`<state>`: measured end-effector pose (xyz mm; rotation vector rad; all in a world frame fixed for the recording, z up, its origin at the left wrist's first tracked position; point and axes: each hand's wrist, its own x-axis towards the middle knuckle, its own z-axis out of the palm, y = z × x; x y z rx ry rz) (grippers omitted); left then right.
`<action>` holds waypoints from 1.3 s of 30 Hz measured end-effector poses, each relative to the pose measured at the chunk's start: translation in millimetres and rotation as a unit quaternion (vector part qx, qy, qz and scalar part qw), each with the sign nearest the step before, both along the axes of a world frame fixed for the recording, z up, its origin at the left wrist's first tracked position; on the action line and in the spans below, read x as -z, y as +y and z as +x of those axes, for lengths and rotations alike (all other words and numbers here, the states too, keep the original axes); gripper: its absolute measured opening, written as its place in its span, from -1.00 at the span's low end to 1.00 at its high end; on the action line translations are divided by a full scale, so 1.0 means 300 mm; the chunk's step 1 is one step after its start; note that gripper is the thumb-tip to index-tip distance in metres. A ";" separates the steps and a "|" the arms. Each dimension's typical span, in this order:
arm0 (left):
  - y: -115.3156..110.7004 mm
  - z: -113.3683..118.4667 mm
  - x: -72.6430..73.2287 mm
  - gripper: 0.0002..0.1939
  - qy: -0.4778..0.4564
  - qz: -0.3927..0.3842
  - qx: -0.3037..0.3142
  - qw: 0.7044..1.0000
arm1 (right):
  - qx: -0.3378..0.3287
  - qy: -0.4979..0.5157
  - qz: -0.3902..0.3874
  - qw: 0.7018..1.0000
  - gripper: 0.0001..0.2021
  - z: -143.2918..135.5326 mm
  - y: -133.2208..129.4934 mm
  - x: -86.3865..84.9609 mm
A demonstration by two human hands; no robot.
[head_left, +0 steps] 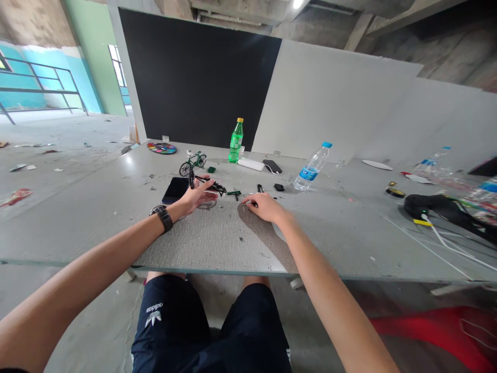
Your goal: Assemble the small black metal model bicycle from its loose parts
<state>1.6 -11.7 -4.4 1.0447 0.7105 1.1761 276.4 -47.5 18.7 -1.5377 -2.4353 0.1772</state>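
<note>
My left hand (197, 196), with a dark watch on its wrist, holds a partly built model bicycle (212, 184) between thumb and fingers. A dark wheel stands upright at the model's left end, and its frame points right. My right hand (264, 206) is low over the table with its fingertips pinched together at the surface; whatever they hold is too small to name. Between the hands lies a small dark green part (233, 193). A small black part (260, 188) lies just behind my right hand, and a black piece (278, 187) is to its right.
A finished-looking green model bicycle (193, 162) stands behind my left hand, near a phone (175, 190). Farther back are a green bottle (236, 141), a white power bank (250, 164) and a colourful palette (161, 148). A water bottle (313, 167) leans at right; cables (446, 238) lie beyond.
</note>
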 end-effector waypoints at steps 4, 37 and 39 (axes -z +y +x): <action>0.001 0.000 0.002 -0.47 -0.001 -0.001 -0.001 1.000 | -0.004 -0.004 0.006 1.000 -0.70 -0.002 0.000 0.001; -0.018 0.000 0.000 -0.13 -0.006 0.087 0.059 0.994 | -0.093 0.118 0.114 0.982 -0.66 -0.194 0.120 -0.143; -0.009 0.006 0.008 -0.22 -0.011 0.067 0.042 0.997 | -0.083 0.131 0.111 0.982 -0.66 -0.191 0.114 -0.124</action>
